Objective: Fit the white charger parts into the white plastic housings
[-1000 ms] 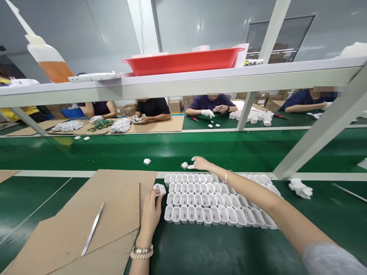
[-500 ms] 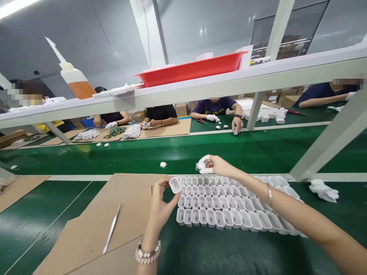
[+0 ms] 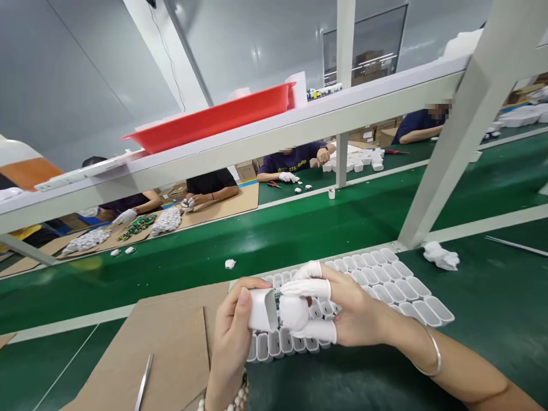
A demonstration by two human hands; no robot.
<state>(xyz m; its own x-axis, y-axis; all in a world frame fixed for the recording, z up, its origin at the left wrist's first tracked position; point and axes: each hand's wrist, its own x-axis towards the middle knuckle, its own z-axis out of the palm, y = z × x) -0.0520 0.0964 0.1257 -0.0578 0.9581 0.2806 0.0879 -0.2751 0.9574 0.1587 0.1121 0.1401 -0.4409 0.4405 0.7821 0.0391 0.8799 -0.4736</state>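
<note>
My left hand (image 3: 233, 325) is closed around a small white plastic cup-like housing (image 3: 260, 310), tipped on its side with its mouth facing right. Opposite it, my right hand (image 3: 338, 302), with white finger cots on several fingers, pinches a round white part (image 3: 293, 311) that has a green circuit board (image 3: 277, 301) on its left side. The board's edge is at the mouth of the housing; how far it reaches inside is hidden. Below and behind both hands stand rows of similar open white housings (image 3: 422, 311), partly covered by my hands.
Tweezers (image 3: 144, 381) lie on cardboard (image 3: 171, 337) at left. A white part (image 3: 230, 264) sits on the green conveyor belt (image 3: 274, 228). A crumpled white bag (image 3: 440, 256) lies near the slanted post (image 3: 445, 148). Overhead, a shelf carries a red tray (image 3: 214, 119). Co-workers sit across the belt.
My right hand has come back from the belt with the white part and met the housing in my left hand, which has turned sideways. The view has swung right.
</note>
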